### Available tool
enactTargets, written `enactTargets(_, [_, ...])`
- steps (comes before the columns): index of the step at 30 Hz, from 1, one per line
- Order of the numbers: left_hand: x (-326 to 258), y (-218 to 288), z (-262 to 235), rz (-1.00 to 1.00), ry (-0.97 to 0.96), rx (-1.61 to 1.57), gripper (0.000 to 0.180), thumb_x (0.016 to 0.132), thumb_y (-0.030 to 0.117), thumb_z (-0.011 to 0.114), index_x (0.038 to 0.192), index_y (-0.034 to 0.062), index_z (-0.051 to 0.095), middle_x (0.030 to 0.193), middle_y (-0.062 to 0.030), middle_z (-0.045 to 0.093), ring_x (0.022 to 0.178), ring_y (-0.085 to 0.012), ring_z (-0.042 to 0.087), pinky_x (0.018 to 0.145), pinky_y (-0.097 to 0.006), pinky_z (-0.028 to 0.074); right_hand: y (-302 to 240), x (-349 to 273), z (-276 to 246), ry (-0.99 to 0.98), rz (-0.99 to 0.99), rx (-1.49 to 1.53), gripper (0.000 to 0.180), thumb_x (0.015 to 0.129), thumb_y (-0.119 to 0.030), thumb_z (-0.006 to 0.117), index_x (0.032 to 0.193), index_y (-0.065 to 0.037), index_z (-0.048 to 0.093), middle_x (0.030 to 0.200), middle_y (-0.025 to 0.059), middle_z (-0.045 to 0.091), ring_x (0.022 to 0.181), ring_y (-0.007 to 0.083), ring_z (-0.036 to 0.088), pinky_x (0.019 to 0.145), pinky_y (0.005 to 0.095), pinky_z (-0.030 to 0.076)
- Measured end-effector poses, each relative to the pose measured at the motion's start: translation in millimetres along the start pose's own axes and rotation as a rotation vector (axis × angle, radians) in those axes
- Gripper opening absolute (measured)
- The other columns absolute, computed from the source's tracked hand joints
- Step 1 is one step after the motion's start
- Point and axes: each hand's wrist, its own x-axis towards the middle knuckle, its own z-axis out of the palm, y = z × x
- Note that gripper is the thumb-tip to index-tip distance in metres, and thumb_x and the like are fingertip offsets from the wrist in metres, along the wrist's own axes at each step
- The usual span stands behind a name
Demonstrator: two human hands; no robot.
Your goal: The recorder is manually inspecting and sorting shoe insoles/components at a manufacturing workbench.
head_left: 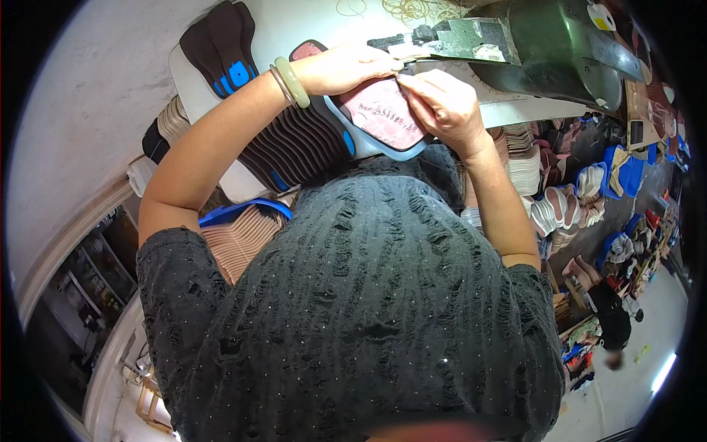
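A sole-shaped insole [379, 118] with a pink, marked face and a light blue rim lies at the front end of a green sewing machine [545, 59]. My left hand [342, 70], with bangles at its wrist, reaches across the insole, its fingers closed together at the edge. From the right, my right hand [449, 107] pinches that edge close to the left fingertips. Both hands meet just below the machine's narrow head [475, 40]. My fingers hide the exact spot where they grip.
Left of the insole, a row of dark insoles [294, 147] leans on the white table [236, 177]. More dark insoles with blue patches [221, 44] lie farther left. Below stands a blue bin [250, 210] of pink pieces. Stacked pieces [523, 162] and another person [611, 317] are at right.
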Motion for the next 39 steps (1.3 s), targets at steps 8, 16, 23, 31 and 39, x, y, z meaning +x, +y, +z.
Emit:
enactTargets(8, [1, -12, 12, 0.186, 0.137, 0.154, 0.034, 0.095, 0.024, 0.041, 0.115, 0.0006, 0.056, 0.105, -0.0168, 0.061, 0.096, -0.0292, 0.057, 0.091, -0.033, 0.043, -11, -14, -10, 0.248, 0.778, 0.907, 0.027, 0.083, -0.011, 0.065, 0.107, 0.000, 0.060, 0.089, 0.0065, 0.066, 0.074, 0.0137, 0.062, 0.065, 0.0247, 0.050])
enactTargets(16, [15, 12, 0, 0.015, 0.218, 0.135, 0.030, 0.085, 0.028, 0.060, 0.095, 0.0003, 0.055, 0.082, -0.0166, 0.058, 0.076, -0.0267, 0.057, 0.069, -0.035, 0.046, -25, -51, 8, -0.219, 1.105, 1.286, 0.028, 0.088, -0.023, 0.058, 0.096, 0.004, 0.061, 0.078, 0.0117, 0.066, 0.066, 0.0176, 0.064, 0.062, 0.0260, 0.050])
enactTargets(23, [59, 23, -61, -0.110, -0.099, 0.175, 0.045, 0.075, 0.033, 0.072, 0.099, -0.0018, 0.055, 0.090, -0.0155, 0.063, 0.081, -0.0226, 0.061, 0.069, -0.031, 0.049, -4, -46, 47, 0.032, 1.095, 1.252, 0.030, 0.089, -0.023, 0.057, 0.094, 0.006, 0.061, 0.074, 0.0151, 0.066, 0.062, 0.0164, 0.063, 0.059, 0.0253, 0.049])
enactTargets(31, [78, 7, -64, -0.196, -0.319, -0.127, 0.036, 0.074, 0.030, 0.074, 0.089, -0.0017, 0.064, 0.076, -0.0043, 0.065, 0.069, -0.0087, 0.056, 0.060, -0.025, 0.047, -13, -44, 66, 0.233, 1.140, 1.279, 0.031, 0.091, -0.022, 0.054, 0.100, 0.007, 0.058, 0.080, 0.0155, 0.065, 0.064, 0.0183, 0.064, 0.060, 0.0253, 0.049])
enactTargets(39, [87, -1, -65, -0.252, -0.427, -0.120, 0.033, 0.075, 0.025, 0.074, 0.091, -0.0018, 0.063, 0.078, -0.0027, 0.064, 0.071, -0.0086, 0.056, 0.062, -0.024, 0.047, -13, -41, 64, 0.266, 1.148, 1.319, 0.030, 0.091, -0.020, 0.053, 0.102, 0.008, 0.057, 0.083, 0.0149, 0.064, 0.065, 0.0204, 0.064, 0.059, 0.0264, 0.050])
